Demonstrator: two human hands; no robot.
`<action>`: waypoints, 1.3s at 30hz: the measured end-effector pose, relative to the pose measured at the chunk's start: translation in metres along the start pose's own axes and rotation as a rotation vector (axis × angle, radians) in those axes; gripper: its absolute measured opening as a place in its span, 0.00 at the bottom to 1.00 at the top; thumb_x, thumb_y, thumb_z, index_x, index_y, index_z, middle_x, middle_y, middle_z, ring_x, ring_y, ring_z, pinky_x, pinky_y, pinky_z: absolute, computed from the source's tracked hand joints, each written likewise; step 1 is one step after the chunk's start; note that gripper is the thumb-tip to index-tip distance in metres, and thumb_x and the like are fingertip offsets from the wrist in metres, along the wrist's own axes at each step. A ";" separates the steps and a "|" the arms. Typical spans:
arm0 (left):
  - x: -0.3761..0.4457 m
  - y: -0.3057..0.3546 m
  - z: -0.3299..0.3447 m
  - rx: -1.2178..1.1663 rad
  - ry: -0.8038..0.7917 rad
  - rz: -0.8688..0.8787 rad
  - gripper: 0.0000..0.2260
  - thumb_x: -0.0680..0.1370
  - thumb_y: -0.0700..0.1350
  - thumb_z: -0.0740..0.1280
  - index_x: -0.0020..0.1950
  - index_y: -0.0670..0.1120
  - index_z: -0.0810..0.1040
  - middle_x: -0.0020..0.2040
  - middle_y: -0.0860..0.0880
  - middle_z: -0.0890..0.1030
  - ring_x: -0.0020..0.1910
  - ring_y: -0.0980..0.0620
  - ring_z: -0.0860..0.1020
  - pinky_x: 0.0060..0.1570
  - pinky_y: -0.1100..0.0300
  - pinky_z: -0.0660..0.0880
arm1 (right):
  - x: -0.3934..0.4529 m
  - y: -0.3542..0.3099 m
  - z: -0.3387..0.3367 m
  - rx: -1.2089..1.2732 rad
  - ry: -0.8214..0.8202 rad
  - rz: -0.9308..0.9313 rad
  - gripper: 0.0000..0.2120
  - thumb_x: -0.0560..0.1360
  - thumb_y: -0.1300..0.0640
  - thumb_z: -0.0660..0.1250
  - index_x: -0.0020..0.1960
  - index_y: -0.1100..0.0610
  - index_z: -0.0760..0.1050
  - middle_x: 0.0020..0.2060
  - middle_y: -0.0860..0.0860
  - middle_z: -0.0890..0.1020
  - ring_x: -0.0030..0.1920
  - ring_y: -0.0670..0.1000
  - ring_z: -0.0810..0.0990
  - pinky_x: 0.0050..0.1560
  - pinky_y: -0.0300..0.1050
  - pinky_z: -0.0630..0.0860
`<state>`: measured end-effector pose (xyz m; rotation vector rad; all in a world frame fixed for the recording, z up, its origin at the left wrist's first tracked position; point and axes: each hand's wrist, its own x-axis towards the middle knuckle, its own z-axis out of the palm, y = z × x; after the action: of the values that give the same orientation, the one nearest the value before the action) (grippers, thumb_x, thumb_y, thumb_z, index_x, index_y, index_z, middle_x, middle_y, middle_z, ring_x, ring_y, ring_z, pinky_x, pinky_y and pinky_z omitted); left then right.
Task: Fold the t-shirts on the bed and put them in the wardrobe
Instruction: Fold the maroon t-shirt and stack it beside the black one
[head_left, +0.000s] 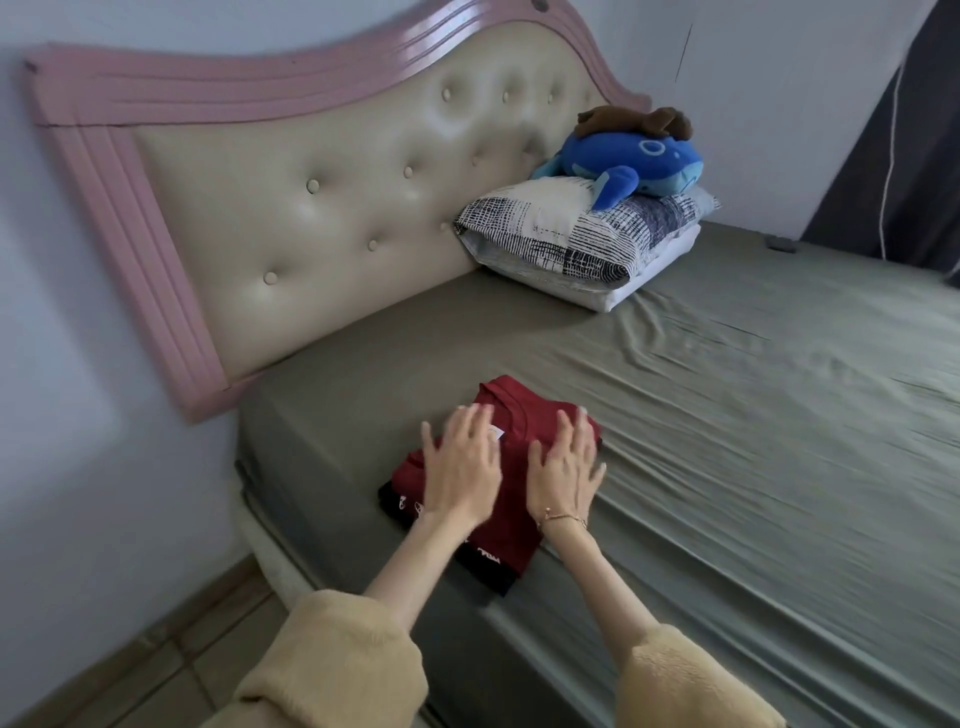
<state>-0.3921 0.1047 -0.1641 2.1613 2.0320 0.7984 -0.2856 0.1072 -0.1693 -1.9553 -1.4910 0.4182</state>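
A folded red t-shirt lies near the bed's left front corner, stacked on a folded black t-shirt whose edge with white print shows beneath it. My left hand and my right hand hover flat over the red shirt, fingers spread, holding nothing. Whether the palms touch the cloth is unclear. The bed has a grey-green sheet.
Two stacked pillows sit at the headboard, with a blue plush and a brown plush on top. A dark curtain hangs at the far right. Tiled floor lies left of the bed.
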 end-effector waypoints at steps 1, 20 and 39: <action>-0.004 0.008 0.006 -0.033 -0.132 0.058 0.21 0.84 0.48 0.47 0.77 0.51 0.53 0.78 0.52 0.54 0.77 0.55 0.49 0.73 0.46 0.43 | 0.000 0.001 0.003 -0.031 -0.092 -0.062 0.25 0.82 0.54 0.51 0.77 0.54 0.48 0.77 0.49 0.44 0.76 0.49 0.43 0.73 0.57 0.44; -0.029 0.082 0.025 0.039 -0.338 0.087 0.23 0.84 0.49 0.46 0.78 0.49 0.43 0.78 0.52 0.45 0.77 0.55 0.42 0.73 0.45 0.43 | -0.006 0.086 -0.091 -0.188 -0.364 -0.047 0.26 0.83 0.52 0.48 0.77 0.55 0.43 0.77 0.50 0.44 0.76 0.47 0.44 0.73 0.53 0.49; -0.203 0.482 0.124 -0.343 -0.782 0.555 0.26 0.82 0.48 0.56 0.77 0.45 0.52 0.73 0.42 0.65 0.72 0.45 0.64 0.70 0.50 0.61 | -0.137 0.385 -0.441 -0.264 0.078 0.371 0.33 0.77 0.61 0.58 0.77 0.60 0.46 0.76 0.55 0.54 0.74 0.52 0.59 0.71 0.44 0.58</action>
<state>0.0996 -0.1110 -0.1470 2.3111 0.8779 0.2130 0.2215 -0.2107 -0.1081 -2.4406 -1.1814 0.3070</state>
